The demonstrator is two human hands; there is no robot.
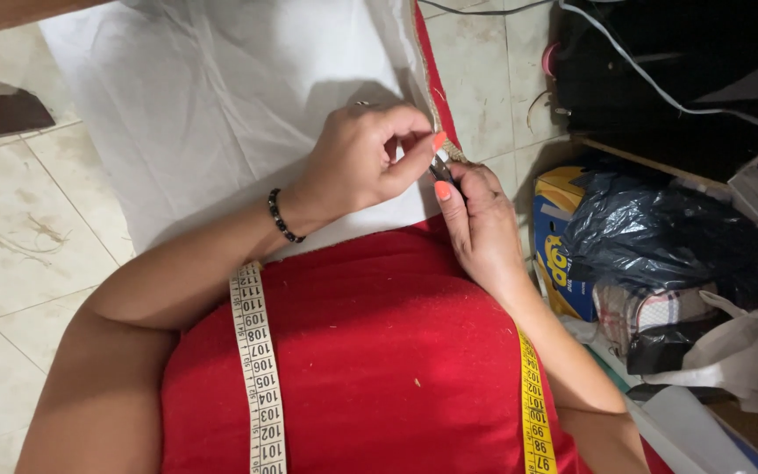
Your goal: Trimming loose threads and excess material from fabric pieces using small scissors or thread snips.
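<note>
My left hand (363, 158) pinches the right edge of a white fabric sheet (221, 96) between thumb and fingers; a dark bead bracelet sits on its wrist. Right beside it, my right hand (482, 224) grips a small dark metal tool (443, 169), apparently snips, with its tip at the fabric's edge, where a red strip (436, 83) runs along. The two hands almost touch. A measuring tape (259, 369) hangs around my neck over my red garment, cream on the left, yellow on the right.
Pale tiled floor (19, 228) lies to the left. At the right stand a yellow and blue box (559, 263), a black plastic bag (660, 237), white bags, and dark equipment with a white cable (651, 79).
</note>
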